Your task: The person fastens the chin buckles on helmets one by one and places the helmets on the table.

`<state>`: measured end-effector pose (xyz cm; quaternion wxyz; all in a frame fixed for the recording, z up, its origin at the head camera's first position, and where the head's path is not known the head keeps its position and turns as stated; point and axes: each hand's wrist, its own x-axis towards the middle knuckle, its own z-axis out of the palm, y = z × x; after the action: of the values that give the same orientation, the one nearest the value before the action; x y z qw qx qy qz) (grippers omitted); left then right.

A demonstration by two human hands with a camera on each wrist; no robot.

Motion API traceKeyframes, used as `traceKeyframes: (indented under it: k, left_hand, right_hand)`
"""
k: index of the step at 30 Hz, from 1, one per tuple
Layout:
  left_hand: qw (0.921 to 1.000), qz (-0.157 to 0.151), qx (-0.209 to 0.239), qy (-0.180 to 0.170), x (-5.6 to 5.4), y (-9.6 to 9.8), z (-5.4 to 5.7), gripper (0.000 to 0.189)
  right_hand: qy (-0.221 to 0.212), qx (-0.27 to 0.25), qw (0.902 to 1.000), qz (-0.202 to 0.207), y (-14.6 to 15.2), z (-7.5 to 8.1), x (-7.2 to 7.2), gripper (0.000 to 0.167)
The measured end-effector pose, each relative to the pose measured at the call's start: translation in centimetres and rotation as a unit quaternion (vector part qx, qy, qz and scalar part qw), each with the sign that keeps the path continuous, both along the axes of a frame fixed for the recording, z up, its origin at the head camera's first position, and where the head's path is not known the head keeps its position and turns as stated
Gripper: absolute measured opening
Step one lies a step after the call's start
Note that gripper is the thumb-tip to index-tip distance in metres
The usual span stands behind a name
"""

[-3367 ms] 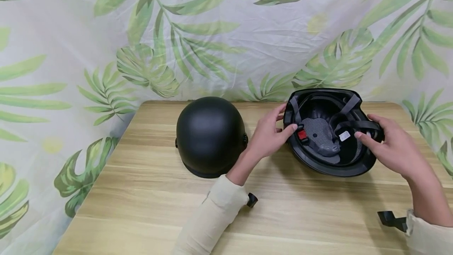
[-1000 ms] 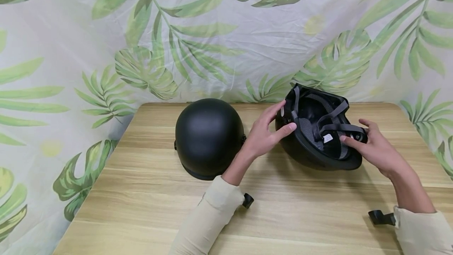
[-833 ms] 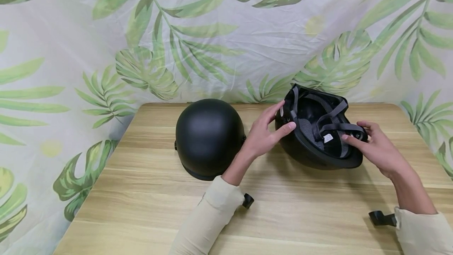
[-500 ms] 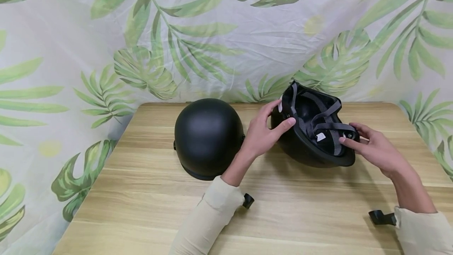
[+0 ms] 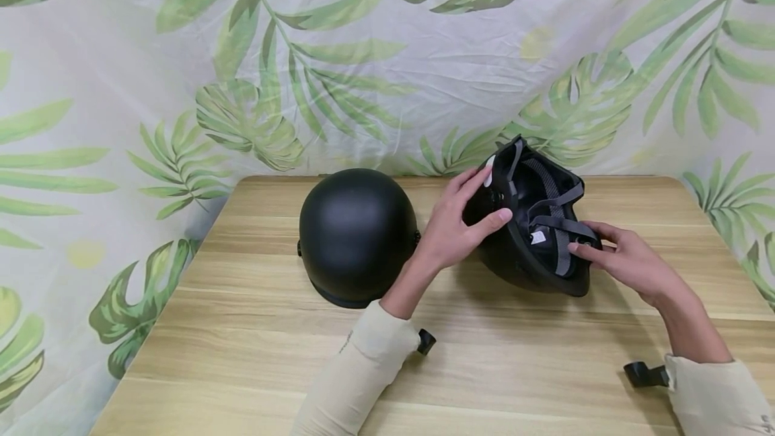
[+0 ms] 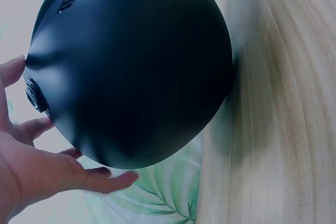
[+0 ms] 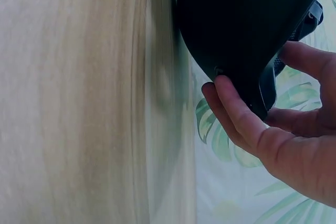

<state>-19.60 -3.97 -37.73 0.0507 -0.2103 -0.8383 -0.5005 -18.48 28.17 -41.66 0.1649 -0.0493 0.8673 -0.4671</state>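
A black helmet is tilted on its side over the right half of the table, its hollow facing right and partly toward me. Grey straps and a white label show inside. My left hand grips its left edge, thumb at the rim and fingers spread on the outer shell. My right hand pinches the opposite edge, thumb inside the rim. In the left wrist view the smooth shell fills the middle. The right wrist view shows fingers laid along the shell's outside.
A second black helmet sits dome up on the wooden table, just left of my left forearm. A leaf-patterned cloth hangs right behind the table. Black wrist mounts stick out from the sleeves.
The helmet has turned between both hands, so its hollow faces further right and more outer shell shows. My right hand has moved left with it; the second helmet has stayed put.
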Motion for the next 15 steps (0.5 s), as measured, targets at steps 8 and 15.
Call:
traceKeyframes:
  k: [8, 15]
  left_hand:
    - [0.9998, 0.003, -0.002, -0.018, 0.0, 0.2, -0.2, 0.079]
    - [0.9997, 0.010, 0.004, -0.020, 0.1, 0.0, -0.2, 0.079]
  right_hand:
    - [0.052, 0.077, 0.9955, -0.019, 0.3, 1.1, 0.2, 0.075]
    - [0.061, 0.130, 0.9890, -0.037, 0.5, 2.1, 1.0, 0.075]
